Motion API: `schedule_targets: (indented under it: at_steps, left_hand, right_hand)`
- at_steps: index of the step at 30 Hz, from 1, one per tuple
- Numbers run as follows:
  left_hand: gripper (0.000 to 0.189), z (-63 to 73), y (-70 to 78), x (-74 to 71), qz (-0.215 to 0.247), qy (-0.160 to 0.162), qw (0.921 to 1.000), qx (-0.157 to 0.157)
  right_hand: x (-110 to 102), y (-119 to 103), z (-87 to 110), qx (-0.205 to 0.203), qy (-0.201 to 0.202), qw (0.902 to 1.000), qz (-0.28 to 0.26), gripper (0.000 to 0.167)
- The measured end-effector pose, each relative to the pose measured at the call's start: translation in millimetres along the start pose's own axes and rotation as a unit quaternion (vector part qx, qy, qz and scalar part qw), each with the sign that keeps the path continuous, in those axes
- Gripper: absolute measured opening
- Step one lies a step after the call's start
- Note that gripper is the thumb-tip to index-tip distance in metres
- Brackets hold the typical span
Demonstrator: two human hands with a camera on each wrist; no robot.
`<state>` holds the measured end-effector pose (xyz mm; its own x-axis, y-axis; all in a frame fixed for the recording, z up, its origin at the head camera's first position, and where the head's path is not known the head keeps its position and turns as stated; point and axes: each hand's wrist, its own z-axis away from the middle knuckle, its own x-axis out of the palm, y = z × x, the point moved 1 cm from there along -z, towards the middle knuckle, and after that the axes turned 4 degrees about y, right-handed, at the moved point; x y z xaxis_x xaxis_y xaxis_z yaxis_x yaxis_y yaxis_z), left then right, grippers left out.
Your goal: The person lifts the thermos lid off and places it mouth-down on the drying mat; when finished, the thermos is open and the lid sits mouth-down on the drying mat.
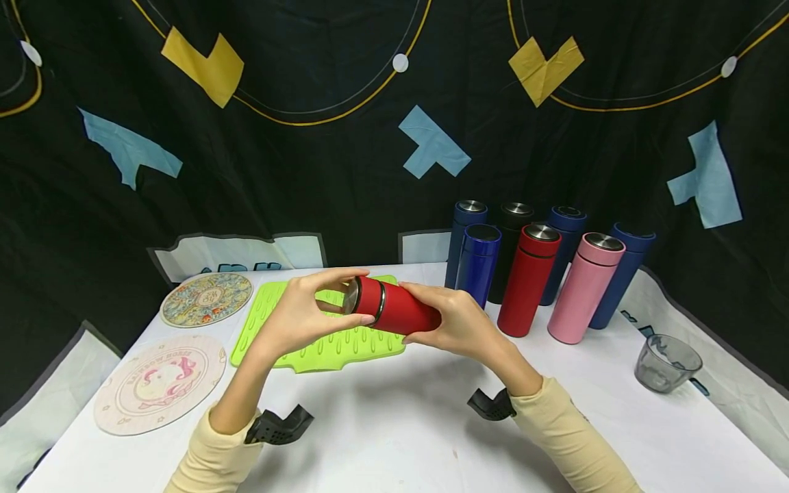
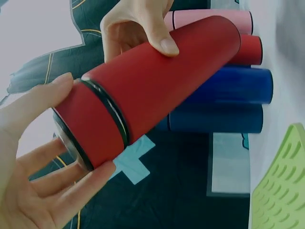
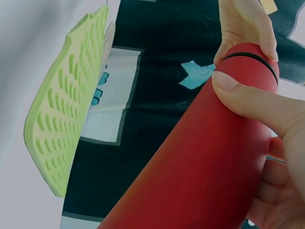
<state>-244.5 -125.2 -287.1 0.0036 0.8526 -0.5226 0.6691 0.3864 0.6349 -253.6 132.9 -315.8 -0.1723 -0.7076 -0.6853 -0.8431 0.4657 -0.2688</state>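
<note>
A red thermos flask [image 1: 403,309] is held in the air, lying almost level, with its silver-topped cap toward the left. My left hand [image 1: 294,316] grips the cap between thumb and fingers, and in the left wrist view the cap [image 2: 90,124] sits against the body at a dark shiny ring. Round the flask's body my right hand [image 1: 464,320] is curled, its thumb pressing the near side in the right wrist view. Below and behind the flask lies a green draining mat [image 1: 364,348] on the white table [image 1: 394,424].
Several upright flasks stand at the back right, including a red one [image 1: 529,281], a pink one [image 1: 585,287] and a blue one [image 1: 478,263]. A clear glass [image 1: 666,366] stands near the right edge. Two round mats, one patterned [image 1: 206,299] and one pink [image 1: 161,383], lie at left.
</note>
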Motion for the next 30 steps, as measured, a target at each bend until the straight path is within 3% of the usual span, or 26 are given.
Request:
schedule_targets:
  at_steps: [3,6,9,13,17,22,30]
  left_hand:
    - [0.057,0.6,1.4,1.6,-0.011,0.016,0.9996,-0.019]
    - [0.058,1.0,1.7,2.9,-0.013,0.01,0.9996,-0.023]
    - [0.063,0.8,-0.5,2.1,-0.002,-0.028,0.9995,0.011]
    - [0.066,0.3,-2.4,-0.1,0.017,-0.081,0.9933,0.08]
    - [0.063,-0.5,-3.3,-1.3,0.025,-0.088,0.9897,0.11]
    - [0.063,-1.0,-4.6,-1.8,0.028,-0.061,0.9933,0.094]
    - [0.06,-0.4,-4.2,-2.6,0.019,-0.025,0.999,0.033]
  right_hand:
    - [0.6,0.0,-0.2,0.0,0.001,1.0,0.005,0.075]
    - [-0.2,0.5,0.0,0.001,0.0,1.0,0.008,0.075]
    - [-2.5,1.7,0.3,0.006,-0.007,1.0,0.0,0.075]
    - [-5.2,3.7,0.9,0.021,-0.021,0.999,-0.032,0.075]
    - [-5.5,4.4,1.0,0.031,-0.027,0.998,-0.049,0.075]
    - [-5.0,3.5,0.8,0.023,-0.018,0.9988,-0.038,0.075]
    - [-4.7,0.8,0.3,0.015,-0.009,0.9998,-0.012,0.075]
